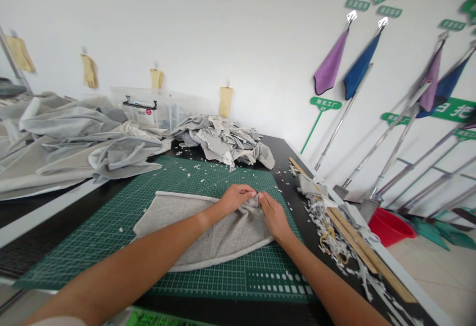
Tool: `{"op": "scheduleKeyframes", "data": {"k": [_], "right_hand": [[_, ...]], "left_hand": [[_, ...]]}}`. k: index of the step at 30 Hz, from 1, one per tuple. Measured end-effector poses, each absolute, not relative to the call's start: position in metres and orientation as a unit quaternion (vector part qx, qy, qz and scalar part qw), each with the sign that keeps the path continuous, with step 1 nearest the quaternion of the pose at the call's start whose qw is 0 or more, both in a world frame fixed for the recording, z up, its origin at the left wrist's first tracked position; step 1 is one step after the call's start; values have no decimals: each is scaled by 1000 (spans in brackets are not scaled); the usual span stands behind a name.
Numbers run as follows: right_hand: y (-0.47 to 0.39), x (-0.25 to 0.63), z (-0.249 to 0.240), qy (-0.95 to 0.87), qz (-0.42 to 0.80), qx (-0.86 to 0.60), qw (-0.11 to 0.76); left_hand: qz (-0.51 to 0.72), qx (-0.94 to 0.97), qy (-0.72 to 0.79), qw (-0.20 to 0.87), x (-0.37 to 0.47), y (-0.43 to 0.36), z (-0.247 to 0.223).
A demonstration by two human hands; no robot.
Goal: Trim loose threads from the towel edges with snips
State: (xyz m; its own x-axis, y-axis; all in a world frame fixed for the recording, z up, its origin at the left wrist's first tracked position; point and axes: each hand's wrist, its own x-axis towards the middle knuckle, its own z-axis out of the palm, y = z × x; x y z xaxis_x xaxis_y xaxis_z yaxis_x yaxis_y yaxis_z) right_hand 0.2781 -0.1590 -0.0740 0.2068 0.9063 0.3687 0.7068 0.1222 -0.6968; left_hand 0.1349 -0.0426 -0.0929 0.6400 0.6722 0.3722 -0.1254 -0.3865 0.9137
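Note:
A grey fabric piece (pixel 215 234) with pale rolled edges lies on the green cutting mat (pixel 92 237). At its far right edge my left hand (pixel 238 198) pinches the cloth between thumb and fingers. Close beside it, my right hand (pixel 272 212) also grips the cloth, fingertips pressed together. The fabric bunches into folds between and below both hands. Whether anything small sits between the fingertips is too hidden to tell.
Heaped grey fabric (pixel 74 137) covers the left, with a second pile (pixel 223 140) behind the mat. Wooden rulers (pixel 357 242), yellow-handled scissors (pixel 329 241) and white scraps (pixel 334 254) lie along the right edge. A clear bin (pixel 143 105) stands at the back; a red bucket (pixel 390 227) is on the floor.

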Motion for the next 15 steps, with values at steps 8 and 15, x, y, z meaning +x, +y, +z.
{"op": "scheduleKeyframes", "data": {"k": [8,15], "right_hand": [[-155,285,-71,-580,195,-652,448],[-146,290,-75,-620,196,-630,424]], "left_hand": [[391,729,193,528,137,-42,-93],[402,737,174,514,134,-45,-88]]}}
